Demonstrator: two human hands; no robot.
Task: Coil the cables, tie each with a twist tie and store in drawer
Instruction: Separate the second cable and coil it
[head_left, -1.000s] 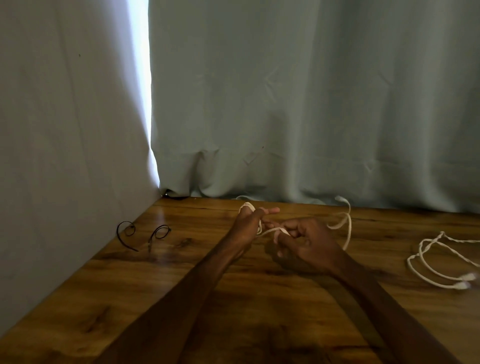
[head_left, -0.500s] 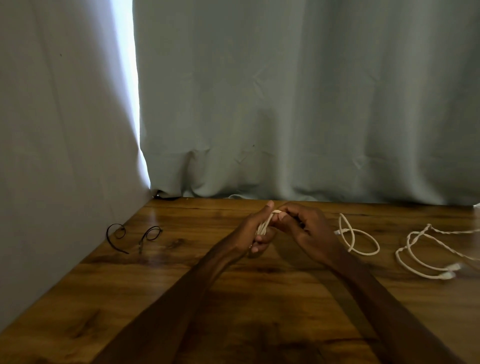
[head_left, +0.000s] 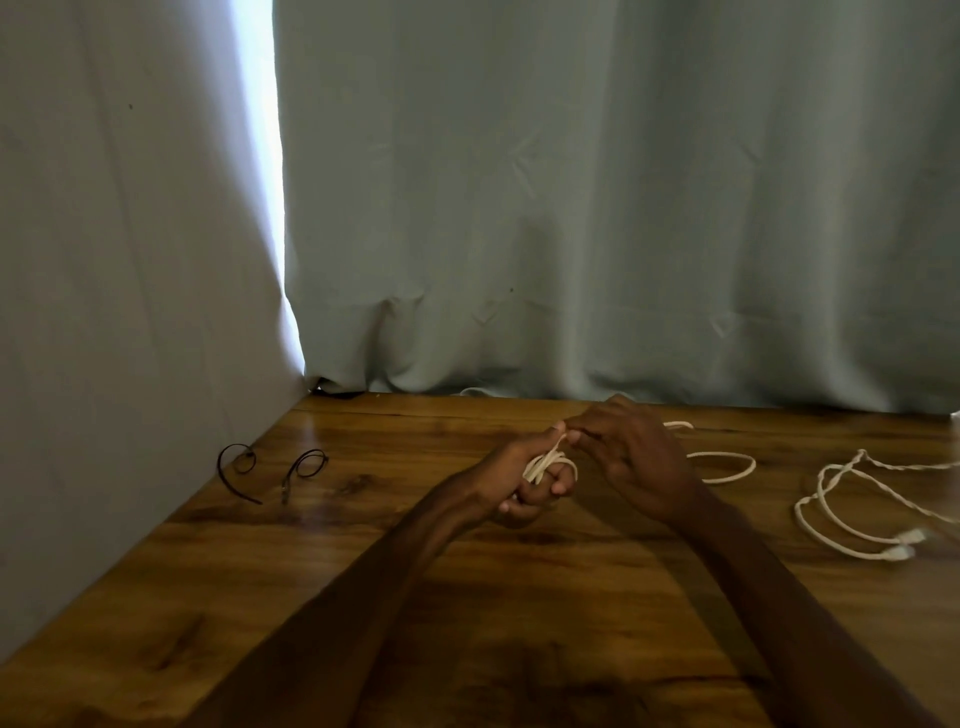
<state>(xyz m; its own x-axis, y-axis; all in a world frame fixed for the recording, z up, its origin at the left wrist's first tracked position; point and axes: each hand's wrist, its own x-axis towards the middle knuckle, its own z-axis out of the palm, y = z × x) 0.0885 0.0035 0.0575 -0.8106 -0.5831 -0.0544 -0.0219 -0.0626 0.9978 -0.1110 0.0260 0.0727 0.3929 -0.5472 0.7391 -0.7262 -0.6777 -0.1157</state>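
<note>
- Left hand (head_left: 519, 483) grips the white cable (head_left: 546, 462), with several turns wound round its curled fingers.
- Right hand (head_left: 636, 462) meets the left at the fingertips and pinches a strand of the same cable.
- Cable's slack loop lies on the worktop (head_left: 545, 597), just right of the right hand.
- Second cable (head_left: 820, 480) lies well right of both hands.
- Two black twist ties (head_left: 311, 451) lie well left of the left hand.
</note>
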